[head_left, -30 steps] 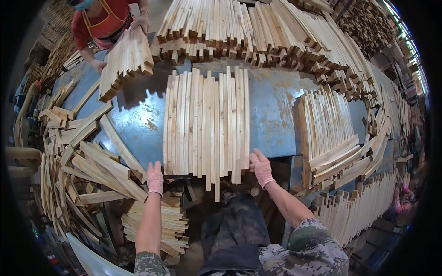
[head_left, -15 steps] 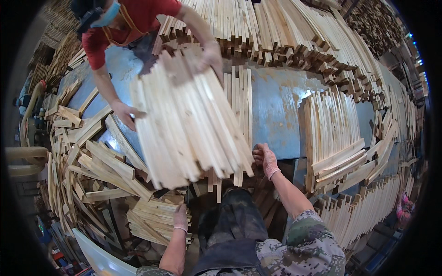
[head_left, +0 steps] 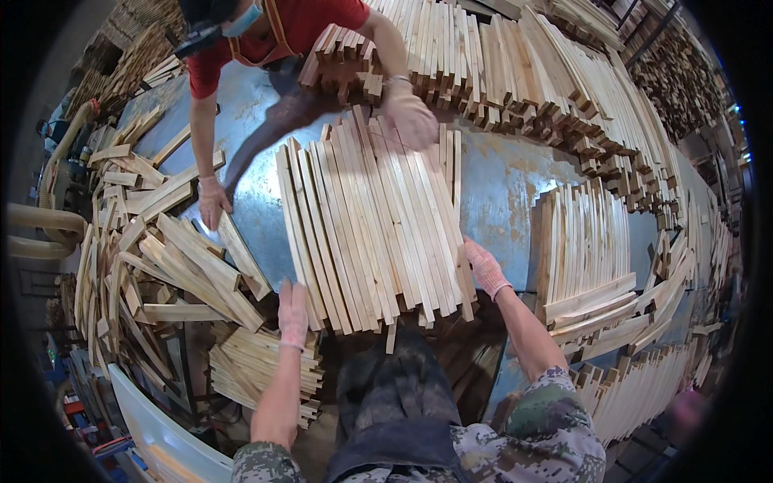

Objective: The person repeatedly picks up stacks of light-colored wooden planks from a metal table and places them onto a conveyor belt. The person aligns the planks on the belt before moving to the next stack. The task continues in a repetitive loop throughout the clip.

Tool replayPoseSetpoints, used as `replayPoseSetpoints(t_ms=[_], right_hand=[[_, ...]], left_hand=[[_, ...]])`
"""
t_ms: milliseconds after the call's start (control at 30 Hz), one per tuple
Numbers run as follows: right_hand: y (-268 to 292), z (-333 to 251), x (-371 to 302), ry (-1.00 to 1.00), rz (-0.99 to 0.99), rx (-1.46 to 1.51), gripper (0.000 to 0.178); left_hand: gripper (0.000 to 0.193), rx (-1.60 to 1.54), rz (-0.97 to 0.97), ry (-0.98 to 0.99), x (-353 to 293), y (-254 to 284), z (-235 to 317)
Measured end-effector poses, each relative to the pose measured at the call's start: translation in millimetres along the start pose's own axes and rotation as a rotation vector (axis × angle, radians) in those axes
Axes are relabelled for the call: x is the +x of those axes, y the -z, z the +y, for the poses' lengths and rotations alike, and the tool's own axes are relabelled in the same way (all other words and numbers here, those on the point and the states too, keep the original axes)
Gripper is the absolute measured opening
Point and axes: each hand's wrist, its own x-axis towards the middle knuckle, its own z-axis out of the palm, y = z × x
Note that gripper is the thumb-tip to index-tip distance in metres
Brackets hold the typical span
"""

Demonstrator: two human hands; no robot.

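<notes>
A batch of pale wooden strips [head_left: 366, 233] lies side by side on the blue metal table [head_left: 491, 201], its uneven near ends jutting over the edge toward me. My left hand [head_left: 292, 315], in a pink glove, is beside the batch's near left side with fingers stretched straight. On the opposite side, my right hand [head_left: 485, 270], gloved too, has its fingers extended along the right edge. Across the table, a person in a red top has one gloved hand [head_left: 412, 121] over the far end of the batch. That person's other hand [head_left: 213, 203] is at a loose board [head_left: 244, 256].
Loose offcuts [head_left: 185, 266] are heaped on the left. Below my left forearm is a lower stack of strips [head_left: 258, 366]. More strips [head_left: 584, 241] stand at right, with a long row of stacked strips [head_left: 499, 64] along the back. A pale curved panel [head_left: 157, 427] sits lower left.
The batch, carried by the other person half a second ago, now rests on the table. That person's hands have come off its sides. My left hand has risen from the lower stack to the batch.
</notes>
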Motion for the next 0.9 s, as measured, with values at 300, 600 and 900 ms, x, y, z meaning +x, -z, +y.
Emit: replayPoseSetpoints(t_ms=[300, 600, 900], right_hand=[[-34.3, -156.1, 49.9, -0.1, 0.084, -0.681, 0.077], [-38.3, -156.9, 60.7, -0.12, 0.124, -0.74, 0.08], [-49.0, -159.0, 60.8, -0.116, 0.181, -0.757, 0.086]], left_hand=[[0.075, 0.355, 0.051, 0.12, 75.3, -62.9, 70.8], [0.081, -0.043, 0.112, 0.237, 82.7, -98.7, 113.2], [0.08, 0.491, 0.079, 0.182, 81.9, -117.0, 115.5]])
